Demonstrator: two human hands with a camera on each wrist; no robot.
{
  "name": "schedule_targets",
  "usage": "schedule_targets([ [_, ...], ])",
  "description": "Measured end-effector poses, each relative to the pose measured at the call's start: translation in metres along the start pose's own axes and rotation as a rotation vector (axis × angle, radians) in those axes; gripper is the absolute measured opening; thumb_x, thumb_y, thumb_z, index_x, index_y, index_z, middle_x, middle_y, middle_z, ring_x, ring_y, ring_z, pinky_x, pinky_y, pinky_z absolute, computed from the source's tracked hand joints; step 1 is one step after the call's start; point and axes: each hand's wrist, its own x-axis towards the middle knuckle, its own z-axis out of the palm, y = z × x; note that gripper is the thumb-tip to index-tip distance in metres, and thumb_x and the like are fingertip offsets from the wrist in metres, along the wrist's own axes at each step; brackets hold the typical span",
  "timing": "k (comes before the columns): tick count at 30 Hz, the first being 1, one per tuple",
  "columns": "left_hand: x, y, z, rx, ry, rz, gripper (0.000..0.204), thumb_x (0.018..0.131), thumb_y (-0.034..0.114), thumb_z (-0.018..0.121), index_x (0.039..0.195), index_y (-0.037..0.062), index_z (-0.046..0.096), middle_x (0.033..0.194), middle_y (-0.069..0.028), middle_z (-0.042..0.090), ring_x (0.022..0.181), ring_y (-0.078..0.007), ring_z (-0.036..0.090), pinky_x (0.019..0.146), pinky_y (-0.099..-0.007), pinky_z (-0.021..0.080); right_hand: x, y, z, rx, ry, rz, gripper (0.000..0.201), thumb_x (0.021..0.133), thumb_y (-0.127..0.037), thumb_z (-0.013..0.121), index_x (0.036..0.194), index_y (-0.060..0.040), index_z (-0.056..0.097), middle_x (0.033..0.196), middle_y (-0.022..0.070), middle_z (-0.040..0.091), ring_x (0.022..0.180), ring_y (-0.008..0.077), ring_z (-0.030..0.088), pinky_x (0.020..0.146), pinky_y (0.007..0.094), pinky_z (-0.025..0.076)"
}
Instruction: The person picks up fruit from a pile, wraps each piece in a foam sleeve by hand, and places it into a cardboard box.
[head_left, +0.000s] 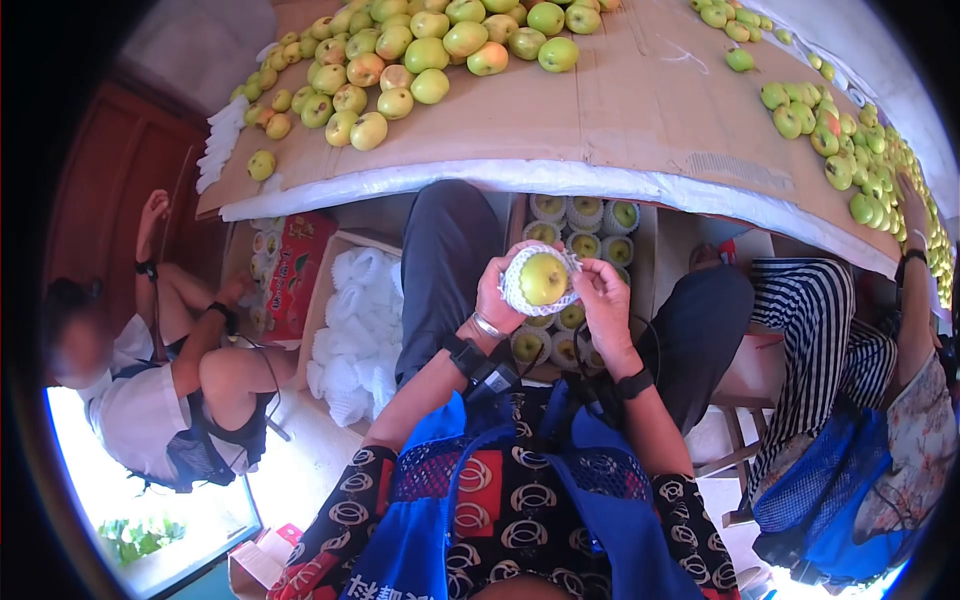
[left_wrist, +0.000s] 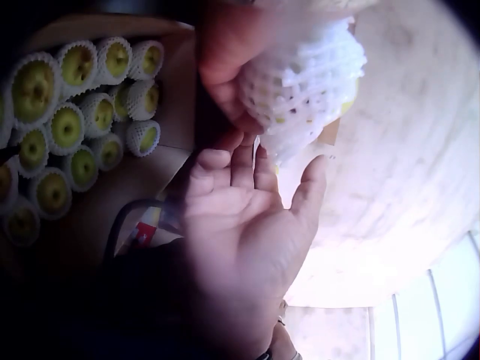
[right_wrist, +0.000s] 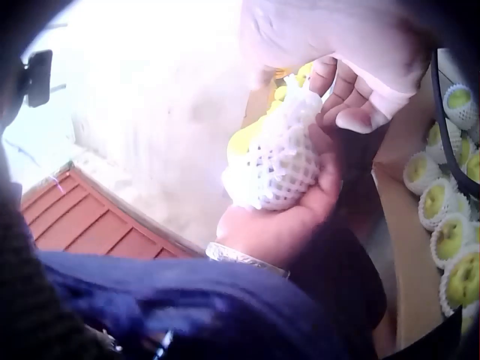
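A yellow-green apple (head_left: 543, 280) sits in a white foam net sleeve (left_wrist: 300, 90), its top bare in the head view. My left hand (head_left: 498, 305) holds the apple from the side and below, fingers curled around the sleeve. At the sleeve's other edge is my right hand (head_left: 610, 315), fingertips right at the net. In the left wrist view this right hand (left_wrist: 247, 225) shows its palm, the thumb spread away from the fingers. Beneath both hands, a cardboard box (right_wrist: 409, 255) holds rows of net-wrapped apples (head_left: 585, 212).
A cardboard-covered table (head_left: 640, 110) with heaped loose apples (head_left: 420, 50) stands in front. To the left are a box of white foam nets (head_left: 355, 310) and a red carton (head_left: 300, 275). One person (head_left: 170, 370) sits at left; another (head_left: 890, 430) at right reaches onto the table.
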Motion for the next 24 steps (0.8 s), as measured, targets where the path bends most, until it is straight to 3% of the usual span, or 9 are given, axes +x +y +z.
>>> schedule_targets([
  [2,0.0,0.0,0.0,0.012,-0.009,-0.002,0.047,0.081,0.027,0.035,0.116,-0.0011,0.047,0.125,-0.0204,0.046,0.115,-0.0311,0.046,0.1,-0.0409,0.034,0.002,0.003,-0.005,-0.051,0.021,0.104,0.025,0.086,-0.012,0.056,0.108,-0.0016,0.051,0.095,0.0022,0.057,0.079,0.0058,0.053,0.065,0.0214,0.044],
  [7,0.002,0.0,-0.001,0.109,-0.046,-0.015,0.058,0.079,0.032,0.032,0.128,0.0003,0.037,0.133,-0.0209,0.037,0.12,-0.0334,0.041,0.102,-0.0448,0.031,0.0,-0.005,-0.003,0.604,0.045,0.254,0.034,0.085,-0.012,0.057,0.115,-0.0013,0.048,0.099,0.0033,0.057,0.083,0.0086,0.056,0.068,0.0236,0.046],
  [10,0.001,0.0,0.002,0.057,-0.054,-0.06,0.06,0.079,0.032,0.032,0.129,0.0002,0.036,0.133,-0.0211,0.038,0.119,-0.0336,0.042,0.101,-0.0447,0.031,0.004,-0.003,0.0,0.731,0.1,0.368,0.036,0.085,-0.01,0.057,0.117,-0.0001,0.046,0.1,0.0046,0.057,0.086,0.0111,0.056,0.069,0.0265,0.048],
  [14,0.001,-0.001,-0.005,0.071,-0.039,-0.075,0.06,0.079,0.032,0.032,0.129,0.0002,0.036,0.132,-0.021,0.039,0.118,-0.0337,0.043,0.101,-0.0446,0.032,0.001,-0.002,0.006,0.5,0.099,0.18,0.034,0.086,-0.01,0.056,0.117,0.0001,0.047,0.094,0.0052,0.058,0.083,0.0112,0.056,0.069,0.026,0.048],
  [16,0.001,-0.003,-0.005,0.071,-0.025,-0.089,0.059,0.079,0.033,0.032,0.127,0.0002,0.039,0.132,-0.021,0.04,0.118,-0.0338,0.043,0.101,-0.0444,0.032,0.003,0.006,0.005,-0.165,0.101,-0.092,0.032,0.087,-0.011,0.054,0.116,0.0,0.047,0.086,0.0052,0.058,0.079,0.0093,0.056,0.066,0.0233,0.047],
  [17,0.001,-0.002,-0.006,0.073,-0.026,-0.087,0.059,0.079,0.033,0.032,0.127,0.0002,0.039,0.132,-0.021,0.04,0.118,-0.0338,0.043,0.101,-0.0444,0.032,0.006,0.011,0.005,-0.164,0.1,-0.095,0.032,0.087,-0.011,0.054,0.116,0.0,0.047,0.086,0.0052,0.058,0.079,0.0093,0.056,0.066,0.0233,0.047],
  [19,-0.001,-0.002,-0.005,0.088,-0.02,-0.061,0.059,0.078,0.035,0.033,0.124,-0.0001,0.043,0.131,-0.0201,0.041,0.118,-0.0337,0.043,0.101,-0.0447,0.032,0.008,0.014,0.009,-0.36,0.174,-0.37,0.028,0.088,-0.014,0.054,0.112,-0.0004,0.049,0.08,0.0035,0.058,0.074,0.0064,0.054,0.06,0.0203,0.044],
  [23,-0.001,0.007,0.003,-0.059,-0.012,-0.007,0.059,0.077,0.036,0.034,0.122,-0.0002,0.045,0.132,-0.0184,0.041,0.119,-0.0336,0.042,0.101,-0.0457,0.032,0.002,0.001,0.005,-0.156,0.157,-0.122,0.026,0.087,-0.015,0.055,0.108,-0.0004,0.05,0.084,0.0043,0.058,0.073,0.0067,0.053,0.059,0.0209,0.044],
  [24,0.0,0.006,0.0,-0.059,-0.012,-0.006,0.059,0.077,0.036,0.034,0.122,-0.0002,0.045,0.132,-0.0184,0.041,0.119,-0.0336,0.042,0.101,-0.0457,0.032,-0.001,-0.001,0.006,0.033,0.12,-0.028,0.026,0.087,-0.015,0.056,0.108,-0.001,0.049,0.085,0.0047,0.058,0.073,0.0074,0.053,0.06,0.0217,0.044],
])
